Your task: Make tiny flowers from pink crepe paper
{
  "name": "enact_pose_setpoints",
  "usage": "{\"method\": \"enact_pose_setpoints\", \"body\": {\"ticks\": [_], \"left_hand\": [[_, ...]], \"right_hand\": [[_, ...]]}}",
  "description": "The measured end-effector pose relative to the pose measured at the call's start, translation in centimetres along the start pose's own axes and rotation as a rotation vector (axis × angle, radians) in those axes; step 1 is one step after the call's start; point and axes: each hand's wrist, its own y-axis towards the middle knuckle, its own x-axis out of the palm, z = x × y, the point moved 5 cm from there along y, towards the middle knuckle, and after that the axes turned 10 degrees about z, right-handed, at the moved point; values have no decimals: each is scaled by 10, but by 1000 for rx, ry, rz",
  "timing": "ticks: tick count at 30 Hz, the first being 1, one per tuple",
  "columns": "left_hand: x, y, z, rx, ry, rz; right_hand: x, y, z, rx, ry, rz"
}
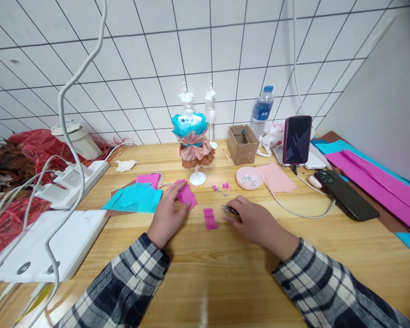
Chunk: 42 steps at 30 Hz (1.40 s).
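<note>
My left hand (169,212) rests at the table's middle with a magenta crepe paper piece (188,197) between its thumb and fingers. Closed around small scissors (228,209) is my right hand (251,217); the blades point left and the handles are mostly hidden. Between the hands a small magenta paper strip (210,219) lies flat. Beyond it are little magenta paper flowers (226,186). Behind them stands a white miniature dress form (198,176) wearing a ruffled turquoise, pink and brown paper dress (193,142). A turquoise paper piece (135,197) lies left of my left hand.
A pink dish (239,181) holds silvery bits, beside peach paper (276,177). Behind are a cardboard box (242,151) and water bottle (263,109). Phones (297,139) and coloured paper (379,175) lie right. At left are a power strip (89,180) and a hanging cable (63,109).
</note>
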Motion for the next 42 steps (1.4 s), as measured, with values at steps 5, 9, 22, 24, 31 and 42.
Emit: {"method": "enact_pose_setpoints", "body": {"ticks": [5,9,22,24,31,42], "left_hand": [[-15,0,15,223,352,133],[7,-15,37,440,163,-227],[33,-33,40,440,218,-457],[35,-34,40,435,215,-456],[37,-34,39,411,228,-430],[15,-16,32,390,286,-299]], "right_hand": [[-2,0,1,-82,-111,-53],[-7,0,5,-40,-182,-31],[-16,2,2,-111,-138,120],[-15,0,-7,-137,-26,172],[16,-8,-42,-328,-20,33],[16,-6,-34,-289,-85,74]]}}
